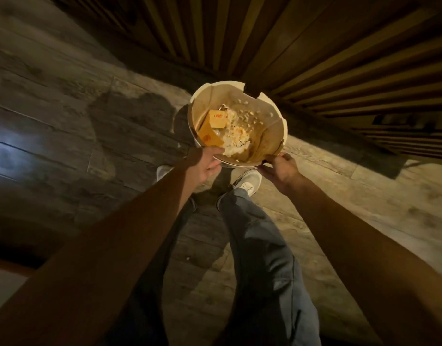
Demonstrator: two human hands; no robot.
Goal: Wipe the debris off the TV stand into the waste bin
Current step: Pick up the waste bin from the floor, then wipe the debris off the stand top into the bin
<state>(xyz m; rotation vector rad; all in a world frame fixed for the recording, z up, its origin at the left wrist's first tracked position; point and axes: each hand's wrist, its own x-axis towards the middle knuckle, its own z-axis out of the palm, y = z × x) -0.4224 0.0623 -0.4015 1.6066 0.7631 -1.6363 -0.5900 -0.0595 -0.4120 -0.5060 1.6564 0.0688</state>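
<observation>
A round pale waste bin (pixel 283 126) with a brown paper liner sits low in front of me, close to the slatted wooden TV stand (pixel 339 58). Inside lie crumpled white tissue (pixel 236 138), an orange carton (pixel 216 118) and small scattered crumbs. My left hand (pixel 207 163) grips the bin's near rim on the left side. At the near rim's right side, my right hand (pixel 281 169) holds the edge. Both arms reach straight down and forward.
The floor is grey wood-look planks (pixel 65 116), dimly lit. My legs in blue jeans (pixel 259 245) and white shoes (pixel 248 182) stand just behind the bin. The dark slatted front of the furniture runs across the upper right.
</observation>
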